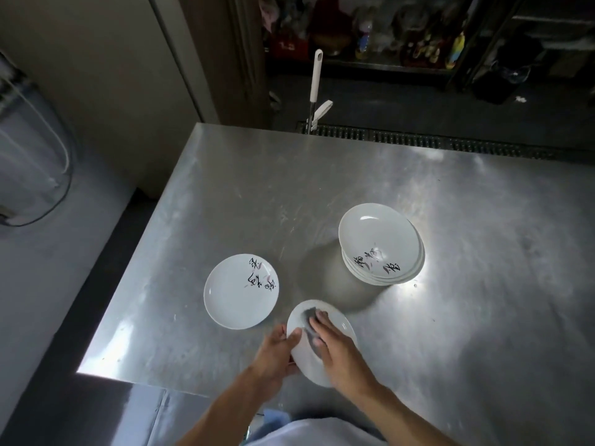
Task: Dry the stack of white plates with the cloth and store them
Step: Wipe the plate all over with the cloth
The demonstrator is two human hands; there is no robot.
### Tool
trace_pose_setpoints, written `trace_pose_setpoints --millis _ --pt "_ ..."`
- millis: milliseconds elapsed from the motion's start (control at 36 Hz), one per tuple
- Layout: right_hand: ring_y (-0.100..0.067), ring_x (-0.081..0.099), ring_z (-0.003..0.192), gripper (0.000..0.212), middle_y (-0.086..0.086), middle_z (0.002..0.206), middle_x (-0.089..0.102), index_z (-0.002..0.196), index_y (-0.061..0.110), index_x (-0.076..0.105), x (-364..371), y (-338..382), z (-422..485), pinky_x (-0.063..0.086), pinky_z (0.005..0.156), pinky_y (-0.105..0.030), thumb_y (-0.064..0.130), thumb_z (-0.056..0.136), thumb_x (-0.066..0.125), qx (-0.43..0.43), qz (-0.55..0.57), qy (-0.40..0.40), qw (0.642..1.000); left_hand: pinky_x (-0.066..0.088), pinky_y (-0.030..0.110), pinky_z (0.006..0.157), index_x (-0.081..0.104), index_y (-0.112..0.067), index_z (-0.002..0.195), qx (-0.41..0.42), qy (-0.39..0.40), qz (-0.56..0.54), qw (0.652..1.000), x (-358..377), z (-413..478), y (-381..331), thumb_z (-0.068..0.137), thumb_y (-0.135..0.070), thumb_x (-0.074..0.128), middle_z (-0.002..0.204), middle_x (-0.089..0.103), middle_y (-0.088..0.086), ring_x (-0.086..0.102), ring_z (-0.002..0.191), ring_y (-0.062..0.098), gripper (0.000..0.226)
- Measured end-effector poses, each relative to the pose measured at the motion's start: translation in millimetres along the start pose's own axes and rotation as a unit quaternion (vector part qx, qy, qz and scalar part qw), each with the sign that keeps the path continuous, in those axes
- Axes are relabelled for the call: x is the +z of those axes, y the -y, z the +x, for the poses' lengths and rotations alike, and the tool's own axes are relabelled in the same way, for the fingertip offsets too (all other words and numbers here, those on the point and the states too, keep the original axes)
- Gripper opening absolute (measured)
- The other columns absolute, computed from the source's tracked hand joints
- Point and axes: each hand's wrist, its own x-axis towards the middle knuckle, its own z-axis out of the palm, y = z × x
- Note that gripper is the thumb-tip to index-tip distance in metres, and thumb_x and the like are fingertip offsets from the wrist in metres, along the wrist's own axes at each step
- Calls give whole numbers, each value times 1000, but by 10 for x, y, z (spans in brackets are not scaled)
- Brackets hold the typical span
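A white plate [338, 323] is held just above the steel table [257, 194] near its front edge. My left hand [277, 352] grips the plate's left rim, thumb on top. My right hand [338, 346] presses a grey cloth [309, 320] flat against the plate's inside. To the left, a single white plate [238, 294] with black brush writing lies on the table. A stack of several white plates [381, 244] with the same writing stands at the right, behind the held plate.
A white mop handle [316, 75] leans behind the table's far edge, next to a floor drain grate [418, 141]. Dark shelves [370, 37] with bottles stand at the back. The table's left edge [135, 255] drops to the floor.
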Motion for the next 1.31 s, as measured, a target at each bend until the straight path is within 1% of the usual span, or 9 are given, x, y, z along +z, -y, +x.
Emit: trace_pose_setpoints --millis 139,333,556,667,806,972,1083,1222,1306 --pt "5 18 149 52 20 161 22 155 25 34 -89 -274 -215 16 120 -14 15 105 47 -85 -74 44 993 58 31 63 59 -15 103 -16 9 -20 1000 -68 13 12 106 -22 54 90 76 4 74 81 18 9" --pt "-7 12 153 53 5 164 15 157 11 25 -139 -217 20 2 116 -6 7 106 39 14 -85 11 996 59 34 65 60 -13 105 -28 32 -53 998 -61 57 93 104 -21 57 92 77 6 75 82 20 8" --pt "-1 16 151 57 8 163 26 155 15 35 -202 -154 -255 14 123 -20 -1 101 42 -127 -104 101 981 60 37 67 59 -10 102 -23 15 -57 998 -121 82 71 104 -19 57 93 76 11 75 84 23 10" --pt "-5 18 151 53 17 157 15 155 15 33 -251 -361 -242 8 118 -9 2 104 40 -36 -102 46 993 60 40 70 56 -10 110 -27 3 -44 999 -128 38 153 102 -22 61 96 76 7 73 89 24 15" --pt "-15 25 151 52 -1 165 22 154 12 36 -126 -251 43 12 116 -10 3 103 43 59 -70 -23 996 60 39 75 57 -19 131 -12 25 -20 999 -56 1 100 101 -22 62 120 73 11 73 103 28 30" --pt "-2 18 151 59 10 160 26 153 12 38 -68 -52 119 17 121 -17 -6 98 47 -91 -62 54 992 60 40 82 58 -22 130 4 48 39 998 -7 -26 -69 101 -19 63 122 72 8 70 109 30 29" --pt "-17 43 142 62 -4 157 41 153 12 38 -271 -190 196 31 117 -22 -9 95 43 24 -62 2 998 56 40 81 59 -15 130 6 31 56 998 -58 -35 -86 101 -19 63 113 70 8 66 97 22 29" --pt "-3 24 150 58 5 160 32 150 11 44 -136 -82 116 21 121 -20 -8 96 45 -126 -73 70 987 56 48 90 60 -19 130 6 52 83 995 -19 -38 -83 100 -18 64 126 69 12 67 108 29 29" --pt "-13 40 144 60 0 154 44 148 14 46 -131 -107 210 27 119 -21 -11 93 48 -62 -46 -5 997 57 47 87 61 -13 129 4 41 75 996 -5 -15 -101 101 -16 62 125 68 19 68 101 29 28"
